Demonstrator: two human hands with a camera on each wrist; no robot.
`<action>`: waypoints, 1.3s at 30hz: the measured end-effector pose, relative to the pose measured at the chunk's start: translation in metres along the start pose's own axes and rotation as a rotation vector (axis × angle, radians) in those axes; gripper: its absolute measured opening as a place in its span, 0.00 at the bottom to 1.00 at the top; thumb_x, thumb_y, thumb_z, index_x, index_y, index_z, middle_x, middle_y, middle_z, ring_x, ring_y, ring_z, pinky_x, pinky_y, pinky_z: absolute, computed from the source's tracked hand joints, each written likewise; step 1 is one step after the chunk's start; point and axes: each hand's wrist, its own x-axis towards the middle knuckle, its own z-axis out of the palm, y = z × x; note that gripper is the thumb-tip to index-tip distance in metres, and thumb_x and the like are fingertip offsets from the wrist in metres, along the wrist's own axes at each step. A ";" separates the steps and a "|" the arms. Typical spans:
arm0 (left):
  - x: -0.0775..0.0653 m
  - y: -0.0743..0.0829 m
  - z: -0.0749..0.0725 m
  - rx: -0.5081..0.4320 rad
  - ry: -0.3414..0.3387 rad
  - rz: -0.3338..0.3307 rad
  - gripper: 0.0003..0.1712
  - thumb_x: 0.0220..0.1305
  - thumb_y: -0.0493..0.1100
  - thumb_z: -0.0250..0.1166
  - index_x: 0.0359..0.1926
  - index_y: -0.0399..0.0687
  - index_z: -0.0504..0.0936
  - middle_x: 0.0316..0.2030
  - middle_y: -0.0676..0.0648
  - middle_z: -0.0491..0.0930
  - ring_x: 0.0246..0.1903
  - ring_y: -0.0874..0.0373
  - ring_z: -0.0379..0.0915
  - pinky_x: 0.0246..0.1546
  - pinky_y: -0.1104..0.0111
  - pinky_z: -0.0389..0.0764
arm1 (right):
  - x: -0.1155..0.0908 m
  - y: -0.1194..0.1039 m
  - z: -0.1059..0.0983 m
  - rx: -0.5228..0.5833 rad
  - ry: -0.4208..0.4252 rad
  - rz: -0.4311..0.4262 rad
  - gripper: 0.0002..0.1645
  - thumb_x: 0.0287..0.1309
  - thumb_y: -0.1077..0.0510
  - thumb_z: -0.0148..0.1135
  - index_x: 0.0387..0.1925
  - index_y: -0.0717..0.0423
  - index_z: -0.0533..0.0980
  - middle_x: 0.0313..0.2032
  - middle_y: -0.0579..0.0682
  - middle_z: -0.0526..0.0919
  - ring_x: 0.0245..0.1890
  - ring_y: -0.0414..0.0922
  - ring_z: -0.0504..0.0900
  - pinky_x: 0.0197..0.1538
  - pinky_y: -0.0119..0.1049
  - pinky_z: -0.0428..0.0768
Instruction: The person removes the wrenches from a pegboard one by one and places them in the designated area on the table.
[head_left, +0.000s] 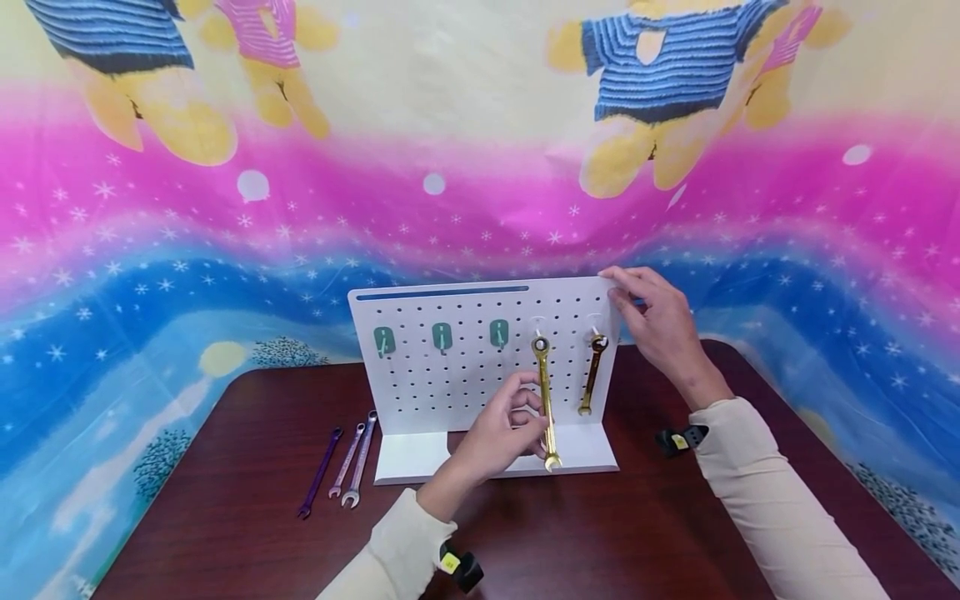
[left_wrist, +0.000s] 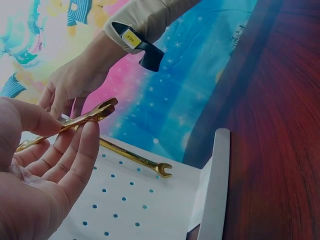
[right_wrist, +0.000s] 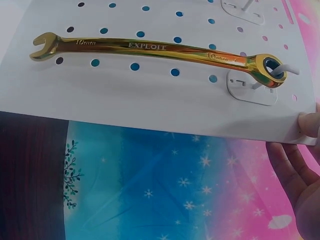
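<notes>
My left hand [head_left: 495,433] holds a gold combination wrench [head_left: 547,387] between thumb and fingers, its open end pointing down. The ring end of that wrench is up at a white hook [head_left: 537,323] on the white pegboard [head_left: 450,383]. A second gold wrench [right_wrist: 150,47], marked 10mm, hangs by its ring end from a white hook [right_wrist: 287,69] farther right. At the board's upper right corner my right hand [head_left: 660,321] pinches the edge, thumb in front and fingers behind, as the right wrist view shows.
Three green hooks [head_left: 442,336] sit along the board's left and middle. On the dark wooden table [head_left: 225,467], left of the board's white base [head_left: 412,457], lie a purple wrench [head_left: 321,471] and two silvery wrenches [head_left: 360,462]. A patterned cloth [head_left: 465,208] hangs behind.
</notes>
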 end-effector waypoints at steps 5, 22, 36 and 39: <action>-0.011 0.003 -0.007 0.051 0.013 0.004 0.26 0.70 0.29 0.60 0.66 0.40 0.67 0.39 0.39 0.75 0.28 0.53 0.79 0.31 0.53 0.88 | 0.001 0.002 0.000 -0.002 0.017 -0.012 0.22 0.69 0.66 0.64 0.62 0.51 0.82 0.52 0.52 0.81 0.47 0.48 0.82 0.43 0.17 0.74; -0.083 0.008 -0.062 0.183 0.097 0.017 0.23 0.71 0.31 0.62 0.64 0.37 0.68 0.37 0.38 0.77 0.28 0.53 0.80 0.28 0.54 0.87 | -0.001 0.001 0.000 0.013 0.020 -0.021 0.22 0.68 0.66 0.64 0.62 0.51 0.82 0.52 0.51 0.81 0.46 0.48 0.81 0.41 0.17 0.74; -0.143 0.032 -0.117 0.251 0.226 0.087 0.21 0.71 0.29 0.61 0.62 0.34 0.69 0.33 0.34 0.77 0.22 0.52 0.79 0.18 0.57 0.83 | -0.001 0.000 0.000 0.002 0.021 -0.017 0.22 0.68 0.66 0.65 0.61 0.52 0.82 0.52 0.51 0.81 0.46 0.48 0.81 0.41 0.16 0.73; -0.152 0.036 -0.129 0.267 0.273 0.111 0.20 0.72 0.28 0.61 0.61 0.35 0.70 0.32 0.33 0.77 0.20 0.50 0.77 0.17 0.59 0.82 | -0.001 0.000 0.000 0.000 0.016 -0.020 0.22 0.68 0.66 0.65 0.61 0.52 0.82 0.52 0.51 0.81 0.46 0.47 0.81 0.43 0.16 0.73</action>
